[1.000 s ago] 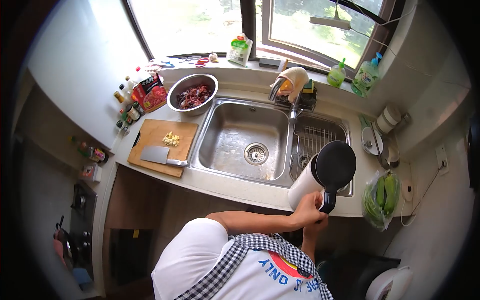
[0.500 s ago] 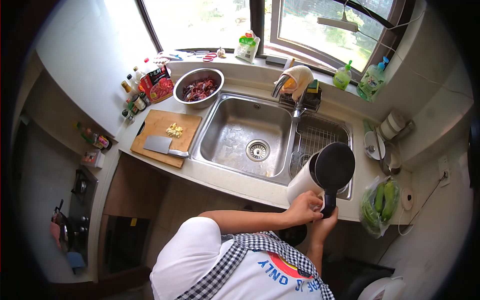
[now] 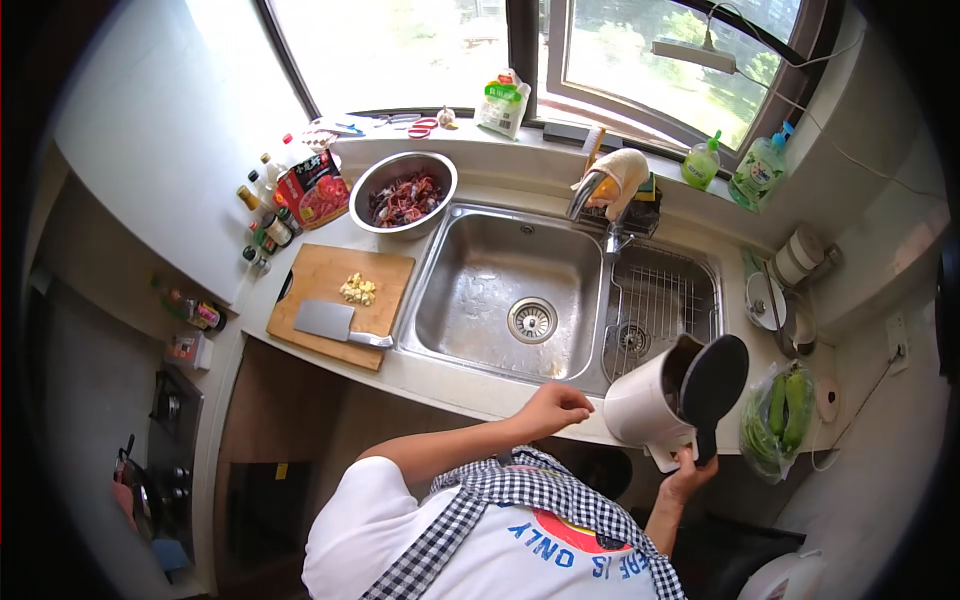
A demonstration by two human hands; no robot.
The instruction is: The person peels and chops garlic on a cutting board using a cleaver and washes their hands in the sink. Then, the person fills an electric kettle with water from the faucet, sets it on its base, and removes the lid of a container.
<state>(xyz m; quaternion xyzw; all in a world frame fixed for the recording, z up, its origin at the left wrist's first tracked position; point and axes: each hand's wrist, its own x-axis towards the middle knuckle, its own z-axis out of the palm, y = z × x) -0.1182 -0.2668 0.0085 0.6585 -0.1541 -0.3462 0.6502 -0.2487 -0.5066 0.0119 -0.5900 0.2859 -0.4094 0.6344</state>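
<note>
A white electric kettle (image 3: 640, 400) is tilted over the front rim of the sink, its black lid (image 3: 716, 378) standing open on the right side. My right hand (image 3: 688, 474) grips the kettle by its handle, low on the near side. Left of the kettle, my left hand (image 3: 550, 410) is apart from it, fingers curled together with nothing visible in them. The inside of the kettle is mostly hidden by the lid.
A steel double sink (image 3: 478, 300) lies ahead, with a cloth-draped faucet (image 3: 585, 195). To its left are a cutting board (image 3: 385, 270) with a cleaver (image 3: 325, 320) and chopped garlic (image 3: 357, 290), and a bowl of crayfish (image 3: 405, 197). Bagged green vegetables (image 3: 778, 420) sit right.
My left hand has come off the kettle and moved left. The lid has swung away from the kettle's mouth, and my right hand still holds the handle. The view has shifted slightly.
</note>
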